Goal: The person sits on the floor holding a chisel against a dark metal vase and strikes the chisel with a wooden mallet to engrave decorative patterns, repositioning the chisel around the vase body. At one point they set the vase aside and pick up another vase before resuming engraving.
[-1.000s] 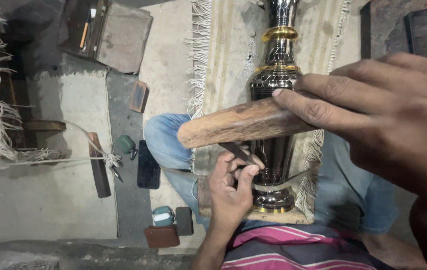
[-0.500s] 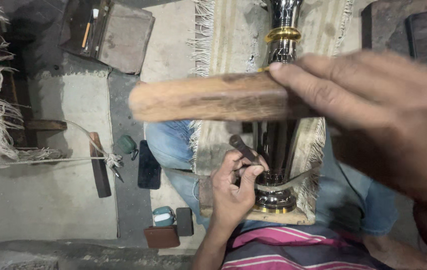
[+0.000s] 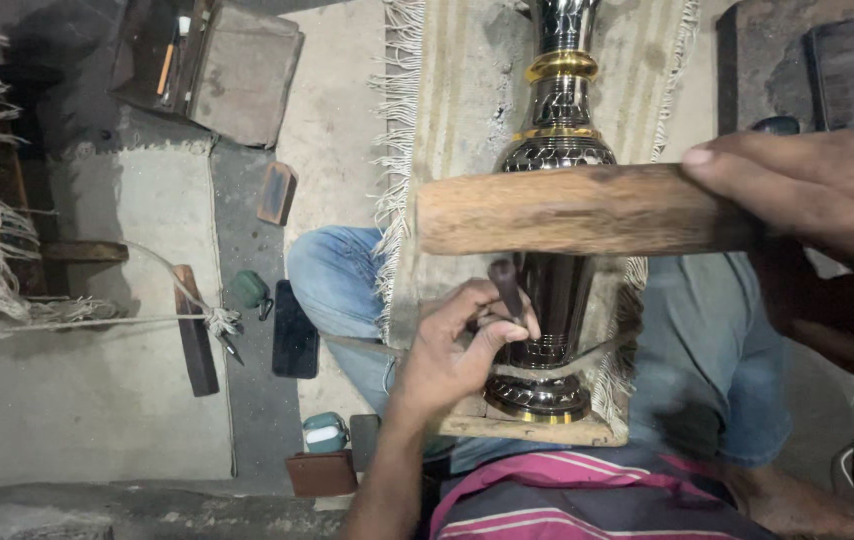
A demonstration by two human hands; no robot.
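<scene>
My right hand [image 3: 807, 195] is gripping the wooden stick [image 3: 572, 210], lying sideways right above the small chisel [image 3: 507, 290]. My left hand [image 3: 452, 355] is pinching that chisel against the tall vase [image 3: 557, 150].

A grey concrete floor [image 3: 97, 430] carries everything here. On it lies a beige woven mat with a fringed edge [image 3: 467, 110], spread under the person's lap, and a pale sandy patch of floor shows beside it. Near the mat's fringe sits a small brown rectangular block [image 3: 276, 193]. Farther down lie a dark wooden stick tied with pale string [image 3: 195, 343], a small green rounded case [image 3: 249, 290] and, just beside it, a flat black phone [image 3: 295, 329]. A teal-and-white small case [image 3: 325, 433] rests next to a brown leather wallet [image 3: 321, 473]. A worn wooden box [image 3: 237, 75] stands at the top.
</scene>
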